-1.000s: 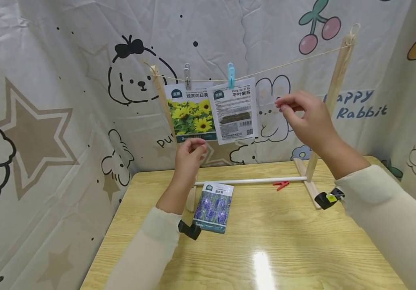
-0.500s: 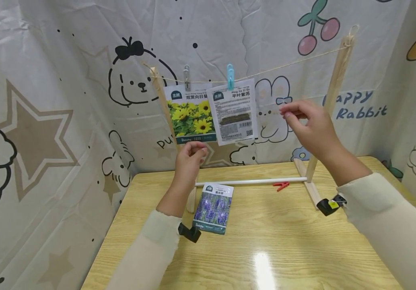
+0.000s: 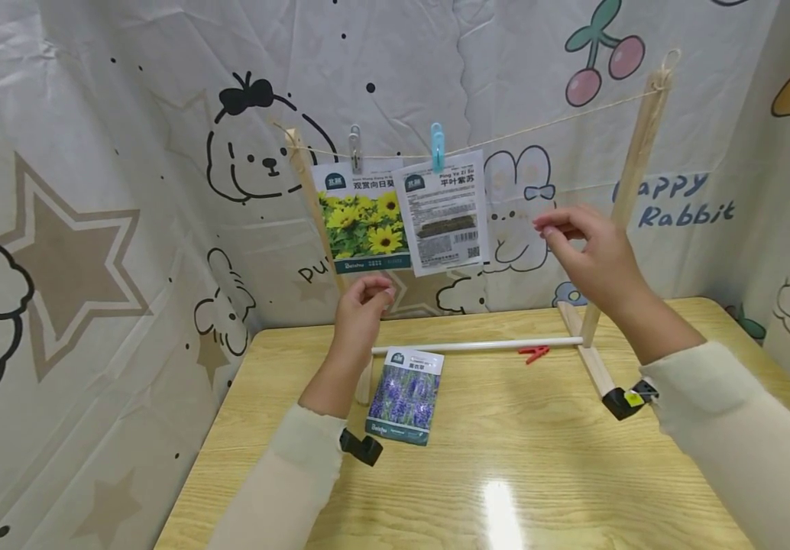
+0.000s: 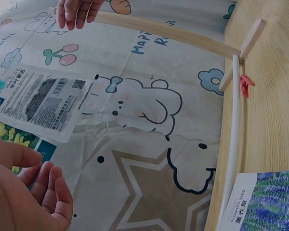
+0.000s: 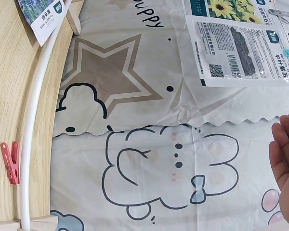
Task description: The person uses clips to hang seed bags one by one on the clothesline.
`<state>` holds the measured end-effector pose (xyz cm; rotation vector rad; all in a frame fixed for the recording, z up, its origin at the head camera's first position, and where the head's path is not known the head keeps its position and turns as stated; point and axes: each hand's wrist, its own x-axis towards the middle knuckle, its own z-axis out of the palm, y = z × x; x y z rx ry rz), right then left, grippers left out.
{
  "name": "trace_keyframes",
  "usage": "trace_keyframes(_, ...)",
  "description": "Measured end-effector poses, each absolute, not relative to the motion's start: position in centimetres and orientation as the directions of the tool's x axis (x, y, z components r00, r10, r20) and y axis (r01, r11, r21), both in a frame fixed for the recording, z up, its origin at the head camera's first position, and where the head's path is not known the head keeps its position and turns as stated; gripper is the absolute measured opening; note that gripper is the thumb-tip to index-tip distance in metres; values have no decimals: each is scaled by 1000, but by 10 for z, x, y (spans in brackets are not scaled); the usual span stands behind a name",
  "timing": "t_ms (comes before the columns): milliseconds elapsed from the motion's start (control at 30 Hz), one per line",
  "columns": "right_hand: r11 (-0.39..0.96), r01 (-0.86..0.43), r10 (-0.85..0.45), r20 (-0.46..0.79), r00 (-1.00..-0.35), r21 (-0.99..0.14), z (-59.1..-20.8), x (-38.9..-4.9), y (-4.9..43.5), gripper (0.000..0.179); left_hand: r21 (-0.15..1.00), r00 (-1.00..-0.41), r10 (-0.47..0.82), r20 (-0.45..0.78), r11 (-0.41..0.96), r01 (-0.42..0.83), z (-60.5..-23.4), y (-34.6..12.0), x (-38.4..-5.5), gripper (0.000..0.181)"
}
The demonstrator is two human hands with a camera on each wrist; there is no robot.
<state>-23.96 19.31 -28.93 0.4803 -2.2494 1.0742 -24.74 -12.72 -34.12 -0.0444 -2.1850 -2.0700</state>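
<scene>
Two seed packets hang side by side from a thin string point(image 3: 546, 121). A grey clothespin point(image 3: 355, 149) clips the yellow-flower packet point(image 3: 365, 229); a light-blue clothespin point(image 3: 438, 147) clips the packet showing its printed white back point(image 3: 446, 221). Just under the yellow-flower packet is my left hand point(image 3: 359, 317), fingers loosely bent, holding nothing. My right hand point(image 3: 594, 256) hovers in the air right of the white-backed packet, also with nothing in its loosely bent fingers. On the table lies a purple-flower packet point(image 3: 405, 397), and a red clothespin point(image 3: 534, 354) lies farther right.
The string runs between two wooden posts, the right one point(image 3: 632, 172) taller in view. A white rod point(image 3: 477, 344) joins their feet along the back of the wooden table point(image 3: 505, 428). A printed cloth point(image 3: 161, 252) hangs behind and at the sides.
Both hands have sunk slightly, the right one also drifting a little to the right. The hanging packets and the things on the table stay as they were.
</scene>
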Motion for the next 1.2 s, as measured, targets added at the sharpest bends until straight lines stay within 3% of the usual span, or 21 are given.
trace_keyframes(467, 601, -528, -44, 635, -771, -600, -305, -241, 195, 21, 994, -992, -78, 95, 54, 91, -354, -130, -249, 25)
trace_keyframes(1033, 585, -513, -39, 611, -791, -628, -324, -239, 199, 20, 995, -992, -98, 78, 73, 71, -362, -129, -246, 23)
trace_keyframes(1200, 574, -511, -44, 599, -800, -640, -330, -238, 201, 19, 997, -993, -109, 50, 69, 42, -366, -129, -246, 16)
